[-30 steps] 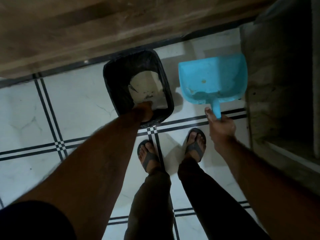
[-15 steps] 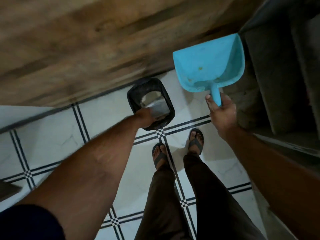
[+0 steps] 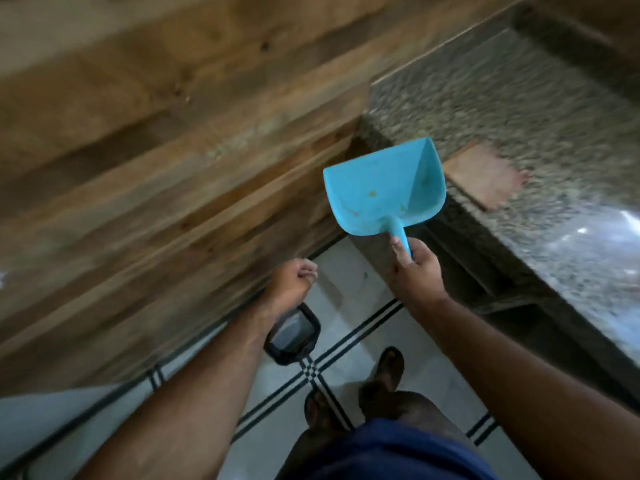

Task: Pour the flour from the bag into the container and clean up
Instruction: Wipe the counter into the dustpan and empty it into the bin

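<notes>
1. No flour bag and no container anywhere in shot, so can't confirm the pour itself. Judging by the cleanup gear, looks like well into the tidy-up part.
2. Blue dustpan (image 3: 382, 188) up in the air at about 1 o'clock from centre, tray looking near enough empty apart from a couple of small specks. Probably just tipped out.
3. Right hand (image 3: 414, 268) wrapped around the dustpan handle, thumb along the stem, holding it over the edge of the speckled stone worktop (image 3: 519, 140).
4. Left hand (image 3: 294, 284) curled into a loose fist at roughly 10 o'clock from the right hand, nothing visibly in it.
5. Black bin (image 3: 292, 336) down on the tiled floor (image 3: 349, 296) at 6 o'clock from the left hand, something pale inside, too blurry to call.
6. Compared with half a second back: left hand was on the bin rim, now lifted clear of it. Dustpan carried higher and further toward the worktop. Bin looks smaller and lower in shot, so view swung upward, probably standing up.
7. Left to do, at a guess: park the dustpan somewhere.
</notes>
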### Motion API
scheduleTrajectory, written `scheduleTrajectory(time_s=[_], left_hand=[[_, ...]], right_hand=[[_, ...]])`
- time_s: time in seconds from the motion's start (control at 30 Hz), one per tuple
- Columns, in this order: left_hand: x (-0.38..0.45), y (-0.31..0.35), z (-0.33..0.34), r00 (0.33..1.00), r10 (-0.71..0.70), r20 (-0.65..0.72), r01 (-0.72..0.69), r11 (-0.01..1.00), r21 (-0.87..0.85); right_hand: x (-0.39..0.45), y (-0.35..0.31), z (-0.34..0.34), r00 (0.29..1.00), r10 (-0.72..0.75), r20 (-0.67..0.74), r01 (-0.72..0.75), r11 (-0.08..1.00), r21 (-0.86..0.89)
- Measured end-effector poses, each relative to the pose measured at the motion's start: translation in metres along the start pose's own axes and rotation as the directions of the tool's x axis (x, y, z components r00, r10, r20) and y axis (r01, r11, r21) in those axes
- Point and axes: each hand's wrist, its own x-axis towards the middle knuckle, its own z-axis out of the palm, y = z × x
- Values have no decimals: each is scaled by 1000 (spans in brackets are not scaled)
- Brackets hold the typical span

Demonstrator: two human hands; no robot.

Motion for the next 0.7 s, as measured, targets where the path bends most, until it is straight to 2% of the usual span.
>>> scheduleTrajectory(time_s=[0.1,0.23,0.37,0.47,0.6,0.7], left_hand=[[-3,69,1,991,128,-22,-129,991,-21],[11,145,19,968,247,49,-247,969,-3],[30,209,59,920,364,144,-386,907,169],[45,248,98,900,386,201,-429,864,263],[69,284,149,895,360,262,-440,803,401],[86,299,177,912,319,257,-407,775,483]], right_hand=[[-19,-41,-46,996,-77,-48,84,983,164],[-30,-71,-112,999,-53,-13,54,918,392],[-26,-68,-186,964,83,-253,32,908,418],[-19,-40,-236,918,195,-347,-8,880,474],[-12,4,-293,916,213,-340,-35,887,461],[-13,16,-325,904,296,-309,-130,878,460]])
